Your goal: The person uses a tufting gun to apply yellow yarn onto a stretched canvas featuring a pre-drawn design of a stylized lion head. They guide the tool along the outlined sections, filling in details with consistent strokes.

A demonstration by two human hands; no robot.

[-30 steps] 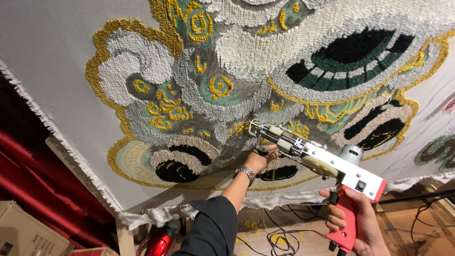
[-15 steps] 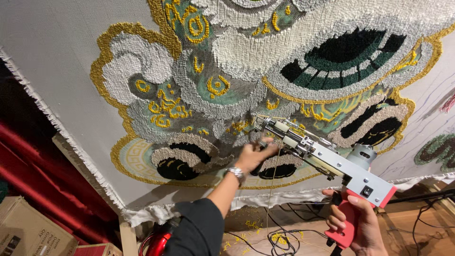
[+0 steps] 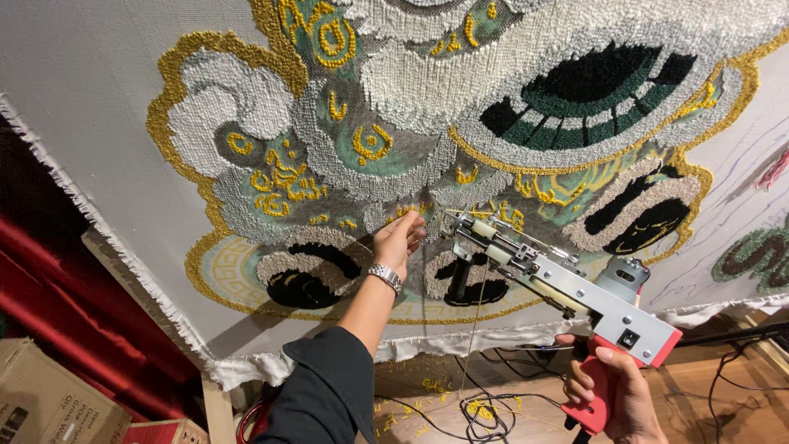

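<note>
The tufting gun [image 3: 559, 284] points nose-first at the stretched tufted cloth [image 3: 115, 107], its red grip wrapped fully by the right hand [image 3: 612, 395] so the needle end meets the fabric squarely. The left hand [image 3: 399, 238] rests up against the pile beside the nose, fingers loosely curled and apparently pinching the yellow yarn [image 3: 475, 304] (too fine to be sure), steadying the spot.

The tufted cloth [image 3: 509, 107] shows yellow swirls, white, grey-green and black patches; the tufting gun [image 3: 575, 296] is silver and red.

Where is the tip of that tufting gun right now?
In the head view the tufting gun points up-left, its tip just right of the left hand at the rug, while the right hand grips its red handle.
</note>
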